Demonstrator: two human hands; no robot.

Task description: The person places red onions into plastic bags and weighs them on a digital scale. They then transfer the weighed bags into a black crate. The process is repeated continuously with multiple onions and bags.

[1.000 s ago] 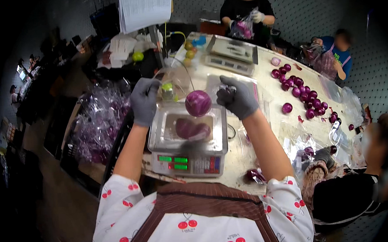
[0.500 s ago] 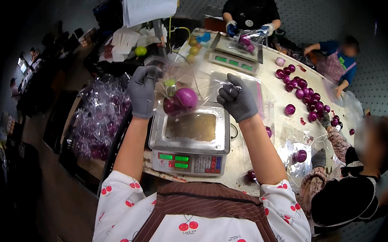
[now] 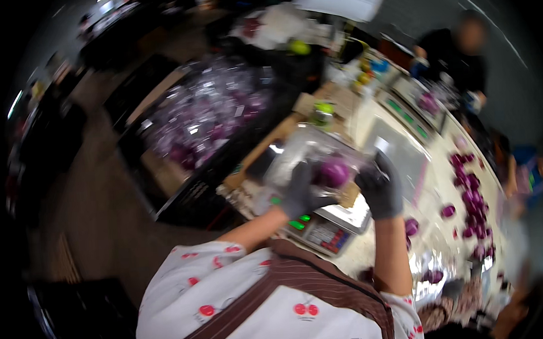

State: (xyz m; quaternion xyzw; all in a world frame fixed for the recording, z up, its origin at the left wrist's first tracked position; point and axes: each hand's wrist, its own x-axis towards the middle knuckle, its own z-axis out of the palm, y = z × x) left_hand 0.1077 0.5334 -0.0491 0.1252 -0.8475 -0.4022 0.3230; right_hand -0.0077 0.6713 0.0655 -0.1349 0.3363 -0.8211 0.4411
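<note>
Blurred by motion, a clear plastic bag [image 3: 312, 152] with red onions [image 3: 332, 172] in it hangs between my gloved hands. My left hand [image 3: 301, 189], in a grey glove, is closed round the bag's near left side. My right hand [image 3: 380, 185], also grey-gloved, is closed on the bag's gathered plastic at the right. Beneath them stands a weighing scale [image 3: 330, 235] with green lit digits; the bag and my hands cover much of its pan.
A black crate [image 3: 184, 201] of bagged onions [image 3: 210, 114] stands left of the table. Loose red onions [image 3: 471, 199] lie along the table's right side. A second scale [image 3: 407, 116] stands farther back, with a co-worker [image 3: 453, 55] behind it. Another co-worker's sleeve [image 3: 469, 300] reaches in at lower right.
My view has swung left, so the table sits farther right and the crate shows more fully. My hands have drawn closer together and lower, with the bag between them.
</note>
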